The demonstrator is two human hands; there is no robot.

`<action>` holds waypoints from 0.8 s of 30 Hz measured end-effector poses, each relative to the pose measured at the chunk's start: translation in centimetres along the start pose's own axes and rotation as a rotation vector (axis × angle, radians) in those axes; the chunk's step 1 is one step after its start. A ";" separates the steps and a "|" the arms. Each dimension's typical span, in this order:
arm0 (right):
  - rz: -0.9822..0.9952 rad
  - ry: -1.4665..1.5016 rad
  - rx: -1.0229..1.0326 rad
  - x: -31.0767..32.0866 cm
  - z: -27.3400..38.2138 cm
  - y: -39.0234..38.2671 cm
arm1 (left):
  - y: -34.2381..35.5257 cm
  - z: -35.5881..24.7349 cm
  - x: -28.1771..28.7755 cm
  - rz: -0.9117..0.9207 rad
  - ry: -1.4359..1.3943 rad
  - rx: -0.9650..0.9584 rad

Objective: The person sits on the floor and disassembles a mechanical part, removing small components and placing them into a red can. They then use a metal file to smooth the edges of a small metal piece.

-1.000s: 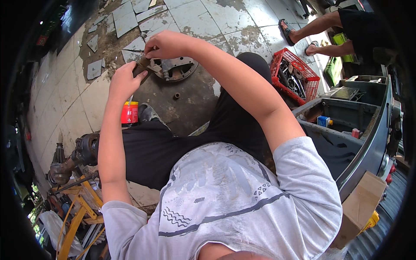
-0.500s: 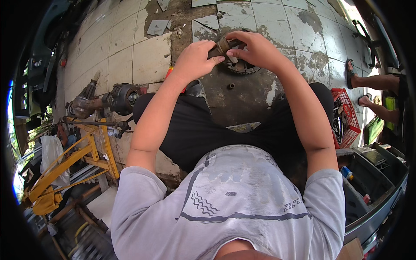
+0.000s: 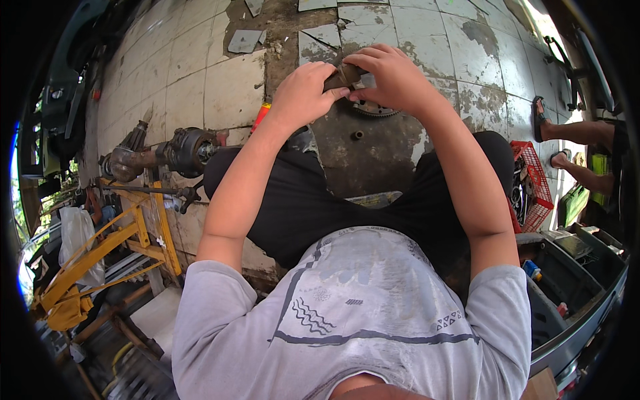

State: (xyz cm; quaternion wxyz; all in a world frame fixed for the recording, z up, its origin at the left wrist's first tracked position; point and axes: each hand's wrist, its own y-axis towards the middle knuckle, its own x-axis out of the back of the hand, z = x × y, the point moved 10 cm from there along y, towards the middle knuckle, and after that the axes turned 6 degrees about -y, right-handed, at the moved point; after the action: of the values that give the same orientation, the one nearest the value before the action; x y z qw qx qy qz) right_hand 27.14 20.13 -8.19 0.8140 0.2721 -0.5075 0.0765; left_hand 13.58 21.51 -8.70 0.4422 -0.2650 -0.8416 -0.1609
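Note:
Held up between both hands, above the floor beyond my knees, is a short brown metal shaft with a collar [image 3: 337,81]. My left hand [image 3: 303,90] is closed round its left end, thumb along the near side. Over its right end curl the fingers of my right hand [image 3: 393,78], with the thumb below; they hide much of the collar. Beneath the hands lies a dark toothed gear wheel [image 3: 377,111], partly covered by them. A small round nut or bushing [image 3: 358,135] sits on the dark floor nearer to me.
A greasy axle housing [image 3: 137,161] lies at left, beside a yellow metal frame [image 3: 163,233]. To my right are a red plastic crate [image 3: 541,190] and a grey compartmented toolbox [image 3: 577,277]. Another person's legs [image 3: 580,131] show at far right. Broken tile [image 3: 245,41] lies ahead.
My right fingers have shifted slightly up and left, covering more of the shaft's right end. The shaft stays between both hands; the view has moved slightly.

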 end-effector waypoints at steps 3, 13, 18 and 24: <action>0.002 -0.146 0.089 0.1 0.7 -0.1 | -0.2 0.0 -0.8 0.012 -0.033 0.017; 0.312 -0.094 -0.019 -4.7 1.0 -1.1 | -0.7 1.7 -4.4 0.142 -0.087 0.105; 0.266 -0.103 0.000 -3.5 0.6 0.2 | 0.2 1.8 -3.5 0.122 -0.099 0.097; 0.329 -0.121 0.009 -3.0 0.3 0.7 | -0.6 1.4 -1.7 0.128 -0.115 0.026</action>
State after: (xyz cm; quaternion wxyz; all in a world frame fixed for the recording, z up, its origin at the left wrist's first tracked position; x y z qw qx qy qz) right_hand 25.16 20.99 -10.45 0.7572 0.1933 -0.5928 0.1945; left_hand 13.08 21.29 -10.89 0.4058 -0.3212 -0.8491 -0.1060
